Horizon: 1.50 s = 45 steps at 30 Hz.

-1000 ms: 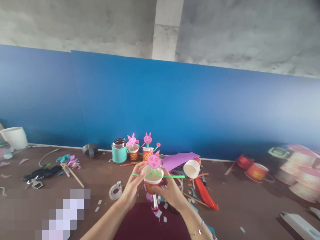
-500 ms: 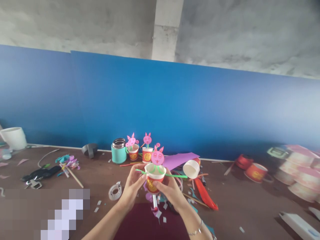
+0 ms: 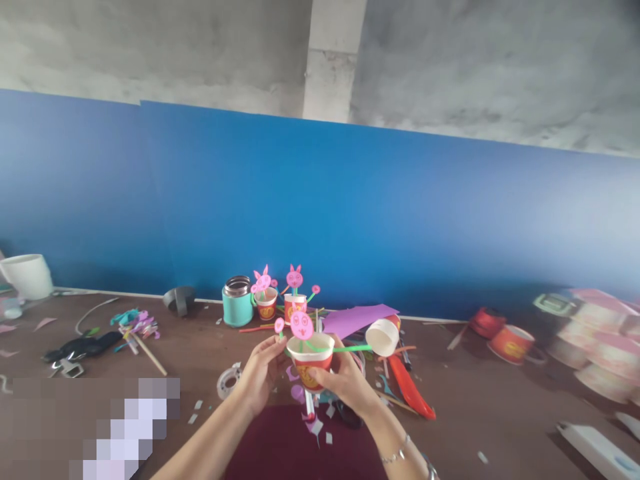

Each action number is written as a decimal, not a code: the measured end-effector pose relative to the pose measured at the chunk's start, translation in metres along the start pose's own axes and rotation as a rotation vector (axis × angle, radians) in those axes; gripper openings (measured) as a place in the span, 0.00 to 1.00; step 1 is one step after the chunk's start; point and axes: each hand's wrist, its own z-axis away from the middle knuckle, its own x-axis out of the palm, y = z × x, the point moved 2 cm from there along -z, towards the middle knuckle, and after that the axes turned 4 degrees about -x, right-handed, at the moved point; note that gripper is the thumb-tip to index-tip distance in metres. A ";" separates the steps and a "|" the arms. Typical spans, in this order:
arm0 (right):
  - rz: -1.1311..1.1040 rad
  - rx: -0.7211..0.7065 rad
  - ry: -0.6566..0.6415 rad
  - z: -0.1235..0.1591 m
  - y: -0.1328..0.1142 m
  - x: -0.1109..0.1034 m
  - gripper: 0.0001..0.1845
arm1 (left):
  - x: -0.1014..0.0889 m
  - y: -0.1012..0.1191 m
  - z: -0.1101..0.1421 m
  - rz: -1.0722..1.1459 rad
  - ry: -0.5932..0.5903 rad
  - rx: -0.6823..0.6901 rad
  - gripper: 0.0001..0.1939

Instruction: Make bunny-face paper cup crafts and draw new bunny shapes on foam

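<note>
Over the near edge of the table, my right hand (image 3: 347, 380) is wrapped round a red and white paper cup (image 3: 309, 366) with a gold print. A pink paper face (image 3: 302, 326) stands up out of it on a green stem. One green straw (image 3: 353, 348) sticks out from the cup to the right. At the cup's left, the fingers of my left hand (image 3: 265, 367) pinch a green straw whose end bears a small pink paper disc (image 3: 279, 326). Behind stand two similar decorated cups, a left one (image 3: 266, 305) and a right one (image 3: 295, 308).
A teal jar (image 3: 238, 307) stands by the blue partition (image 3: 300, 200). Purple paper (image 3: 357, 320), a tipped cup (image 3: 384, 337) and a red strip (image 3: 413, 390) lie to the right. A tape roll (image 3: 229, 383) sits left of my hands, and paper scraps litter the tabletop.
My left hand has moved off the cup's side onto the left straw, and a pink disc now shows at its end. The cup and its face have tilted.
</note>
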 end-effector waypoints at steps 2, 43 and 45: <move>-0.005 0.027 0.002 0.000 0.001 0.001 0.24 | 0.000 0.003 0.000 -0.023 0.006 -0.004 0.12; 0.127 0.111 0.397 0.002 0.005 0.009 0.22 | 0.008 -0.002 0.004 -0.400 -0.049 0.112 0.17; 0.164 0.103 0.402 0.001 0.002 0.009 0.22 | 0.011 -0.004 0.005 -0.396 -0.094 0.087 0.18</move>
